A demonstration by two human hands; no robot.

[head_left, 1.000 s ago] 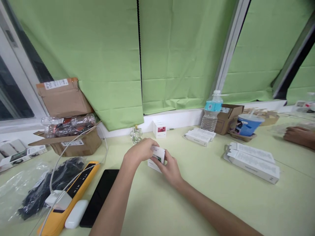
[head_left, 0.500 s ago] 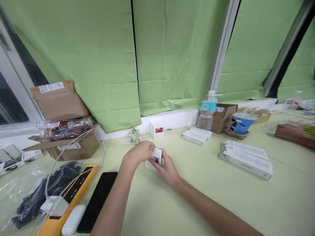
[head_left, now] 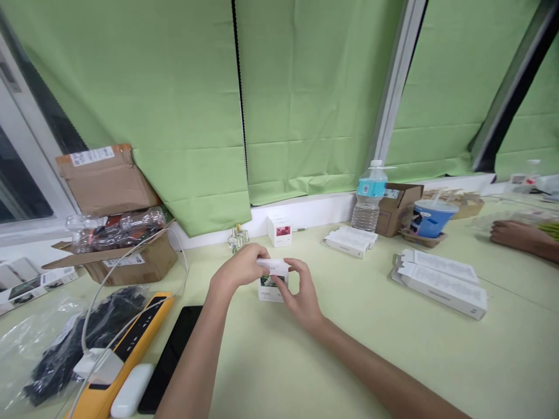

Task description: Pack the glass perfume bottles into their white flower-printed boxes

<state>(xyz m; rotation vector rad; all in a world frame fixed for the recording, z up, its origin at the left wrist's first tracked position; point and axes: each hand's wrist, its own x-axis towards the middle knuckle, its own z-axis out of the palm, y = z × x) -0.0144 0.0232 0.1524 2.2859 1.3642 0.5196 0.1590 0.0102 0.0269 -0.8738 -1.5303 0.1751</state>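
Observation:
A small white box (head_left: 271,293) with a dark green picture on its front stands upright on the pale green table, between my hands. My left hand (head_left: 239,271) is closed at the box's upper left edge, its fingertips partly hidden behind the top. From the right, my right hand (head_left: 302,294) pinches the box, thumb on the front face and fingers at the upper right corner. Just behind stands another white box (head_left: 279,231) with a pink-red picture. Small clear glass bottles (head_left: 238,237) with gold-coloured tops sit behind my left hand, partly covered by it.
Left are a phone (head_left: 174,355), white case (head_left: 131,391), yellow power strip (head_left: 144,337) with cables, and cardboard box (head_left: 148,262) of plastic bottles. Right are flat white cartons (head_left: 441,288), a water bottle (head_left: 369,201), a blue cup (head_left: 432,220) and another person's hand (head_left: 515,234).
The white box has turned from tilted to upright, its picture now facing me. My left hand has shifted slightly left, and my right fingers have moved up to the box's top corner.

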